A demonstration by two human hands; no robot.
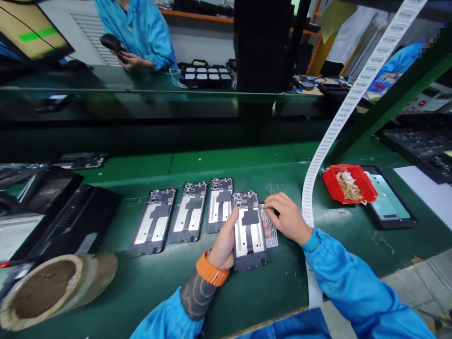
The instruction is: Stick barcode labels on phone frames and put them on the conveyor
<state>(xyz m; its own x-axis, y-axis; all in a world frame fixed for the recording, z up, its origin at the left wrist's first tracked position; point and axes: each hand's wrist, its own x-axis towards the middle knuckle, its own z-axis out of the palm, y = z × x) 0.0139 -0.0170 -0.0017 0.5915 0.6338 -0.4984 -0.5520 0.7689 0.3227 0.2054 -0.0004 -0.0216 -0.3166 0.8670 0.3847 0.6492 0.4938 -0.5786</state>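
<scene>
My left hand grips an open phone frame from its left side, holding it tilted just above the green bench. My right hand is closed in a pinch at the frame's upper right edge, over a small sheet of labels lying beside it. What the fingertips pinch is too small to make out. Three more open phone frames lie side by side to the left.
A long strip of white labels hangs down on the right. A red bin with scraps and a phone screen sit beyond it. Black trays and a tape roll lie left. Across the conveyor a person in blue holds a scanner.
</scene>
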